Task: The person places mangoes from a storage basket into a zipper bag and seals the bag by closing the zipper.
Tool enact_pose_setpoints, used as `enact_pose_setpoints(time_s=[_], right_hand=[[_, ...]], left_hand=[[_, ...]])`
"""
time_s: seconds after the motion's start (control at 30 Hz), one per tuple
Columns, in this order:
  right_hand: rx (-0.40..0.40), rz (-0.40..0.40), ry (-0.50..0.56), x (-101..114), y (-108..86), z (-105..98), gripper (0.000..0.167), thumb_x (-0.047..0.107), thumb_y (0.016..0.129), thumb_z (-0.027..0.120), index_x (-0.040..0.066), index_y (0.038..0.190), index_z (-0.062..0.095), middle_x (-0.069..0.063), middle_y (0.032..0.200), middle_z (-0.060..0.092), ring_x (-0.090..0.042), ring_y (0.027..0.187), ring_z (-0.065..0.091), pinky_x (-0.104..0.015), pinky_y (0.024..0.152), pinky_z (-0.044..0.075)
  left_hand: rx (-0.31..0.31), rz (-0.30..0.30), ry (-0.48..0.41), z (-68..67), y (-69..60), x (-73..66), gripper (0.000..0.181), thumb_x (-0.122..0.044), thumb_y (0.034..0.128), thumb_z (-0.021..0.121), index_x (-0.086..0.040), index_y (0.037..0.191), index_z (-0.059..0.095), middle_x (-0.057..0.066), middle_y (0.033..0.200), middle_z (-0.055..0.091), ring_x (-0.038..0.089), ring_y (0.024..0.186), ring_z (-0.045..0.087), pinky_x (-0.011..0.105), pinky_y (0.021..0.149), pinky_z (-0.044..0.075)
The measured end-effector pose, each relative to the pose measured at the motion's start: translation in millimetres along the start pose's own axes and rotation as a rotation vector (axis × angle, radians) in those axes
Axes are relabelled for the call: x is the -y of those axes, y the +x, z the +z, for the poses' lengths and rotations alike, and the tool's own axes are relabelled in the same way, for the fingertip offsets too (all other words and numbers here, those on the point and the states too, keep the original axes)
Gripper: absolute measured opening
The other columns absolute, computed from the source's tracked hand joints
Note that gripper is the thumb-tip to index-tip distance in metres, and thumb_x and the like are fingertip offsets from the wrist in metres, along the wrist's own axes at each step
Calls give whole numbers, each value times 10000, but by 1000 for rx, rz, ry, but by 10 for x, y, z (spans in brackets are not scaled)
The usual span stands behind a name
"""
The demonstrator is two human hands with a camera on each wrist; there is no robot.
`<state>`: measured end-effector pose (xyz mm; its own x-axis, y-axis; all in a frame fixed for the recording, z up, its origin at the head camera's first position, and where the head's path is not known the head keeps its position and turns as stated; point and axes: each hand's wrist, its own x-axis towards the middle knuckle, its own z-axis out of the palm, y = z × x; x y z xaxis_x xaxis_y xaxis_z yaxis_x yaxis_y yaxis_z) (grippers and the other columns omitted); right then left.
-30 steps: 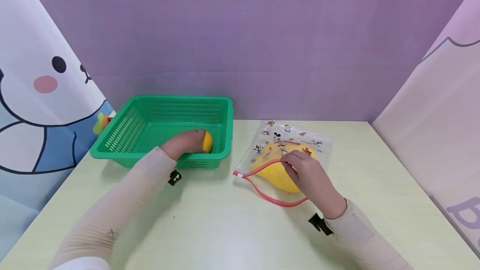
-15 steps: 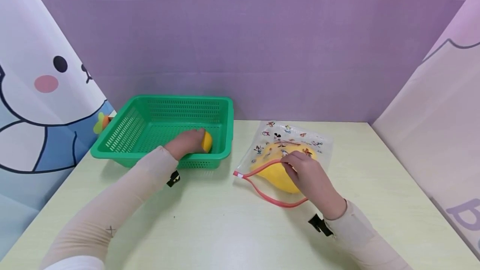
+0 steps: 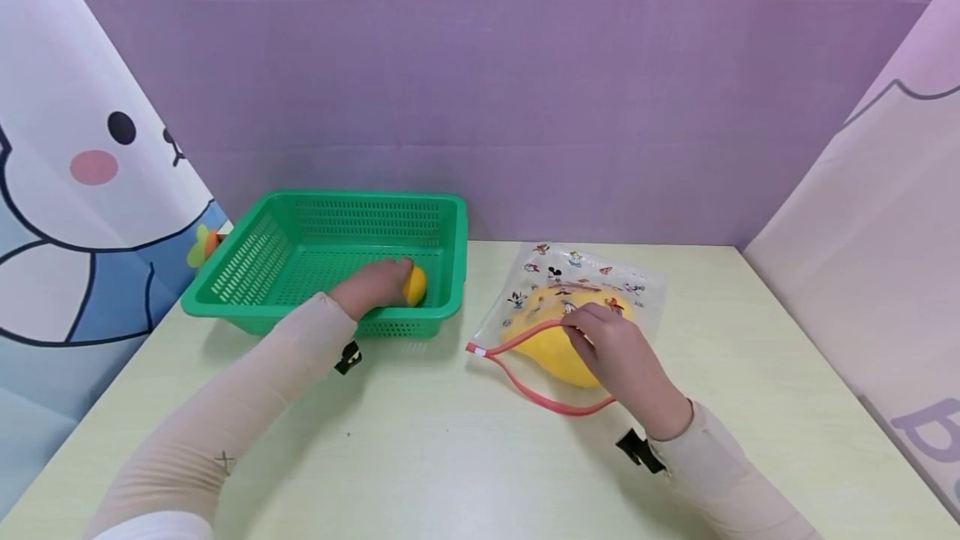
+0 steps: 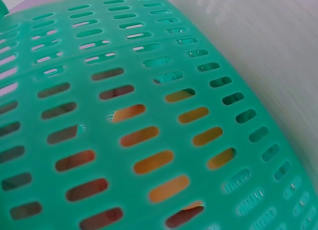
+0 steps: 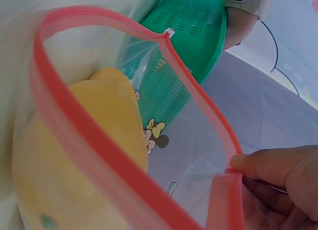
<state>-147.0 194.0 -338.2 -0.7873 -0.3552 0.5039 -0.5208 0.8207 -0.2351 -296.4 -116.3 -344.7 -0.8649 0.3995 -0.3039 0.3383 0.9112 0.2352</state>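
Note:
My left hand (image 3: 375, 284) reaches over the near rim of a green plastic basket (image 3: 450, 273) and grips a small yellow rounded thing (image 3: 416, 285) near the basket's right end. Its kind cannot be told; in the left wrist view the slotted basket wall hides most of it. My right hand (image 3: 618, 352) pinches the red zip edge of a clear zip bag (image 3: 510, 294) printed with cartoon figures. The bag's mouth gapes toward the near side. Inside lies a large yellow pear-shaped thing (image 5: 84, 155) with a small green spot.
Both stand on a pale table (image 3: 450, 465). A purple cloth wall (image 3: 480, 90) rises behind its far edge. Printed cloth panels flank it on either side. An orange and green carrot-like thing (image 3: 202, 246) shows just beyond the basket's left rim.
Both hands stay almost where they were. The small yellow thing has shifted very slightly in the left hand; the bag keeps its place and shape.

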Motion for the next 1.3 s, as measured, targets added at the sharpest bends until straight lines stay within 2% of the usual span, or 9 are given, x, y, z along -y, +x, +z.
enact_pose_setpoints(time_s=[0.23, 0.4, 0.47, 0.63, 0.87, 1.07, 1.3], right_hand=[[3, -14, -2, 5, 13, 1, 231, -26, 711, 788, 36, 912, 694, -57, 876, 680, -189, 788, 639, -298, 680, 561], [-26, -16, -17, -11, -12, -32, 238, -49, 691, 793, 29, 894, 695, -57, 860, 679, -187, 773, 634, -296, 667, 559], [-34, -18, -22, -18, -21, -48, 240, -55, 686, 793, 28, 889, 695, -56, 855, 677, -183, 764, 633, -292, 659, 558], [-47, -38, -22, -34, -23, -64, 247, -63, 675, 797, 26, 882, 694, -53, 840, 674, -180, 751, 632, -290, 647, 558], [-45, -65, -11, -9, 39, -8, 255, -51, 675, 802, 32, 888, 689, -48, 844, 674, -178, 758, 630, -293, 650, 559], [-52, -91, 2, 24, 117, 51, 248, -48, 684, 797, 37, 886, 683, -43, 846, 675, -176, 766, 632, -295, 664, 560], [-36, -87, 2, 50, 146, 102, 247, -34, 684, 804, 44, 886, 686, -34, 850, 675, -170, 773, 629, -292, 675, 559]], left_hand=[[-27, 23, 23, 22, 12, 28, 519, -158, 871, 636, 28, 1300, 412, 161, 1006, 557, 270, 863, 516, 414, 777, 463], [-55, 59, 34, -14, 18, -39, 365, -130, 883, 616, -12, 1196, 470, 110, 915, 540, 253, 798, 481, 380, 709, 429], [-67, 71, 41, -33, 26, -73, 355, -132, 879, 621, -21, 1183, 475, 104, 911, 537, 249, 795, 476, 377, 705, 425], [-92, 78, 68, -55, 37, -101, 496, -169, 846, 674, -18, 1267, 458, 129, 996, 562, 253, 842, 511, 402, 738, 457], [-133, 55, 75, -12, 14, 64, 662, -202, 789, 733, -45, 1350, 419, 148, 1118, 567, 269, 918, 542, 427, 768, 479], [-170, 48, 31, -55, -96, 156, 727, -197, 765, 761, -31, 1377, 405, 167, 1198, 557, 290, 968, 548, 450, 812, 484], [-205, 40, 24, -111, -220, 253, 743, -214, 759, 750, -34, 1385, 392, 186, 1190, 550, 293, 919, 558, 451, 751, 493]])
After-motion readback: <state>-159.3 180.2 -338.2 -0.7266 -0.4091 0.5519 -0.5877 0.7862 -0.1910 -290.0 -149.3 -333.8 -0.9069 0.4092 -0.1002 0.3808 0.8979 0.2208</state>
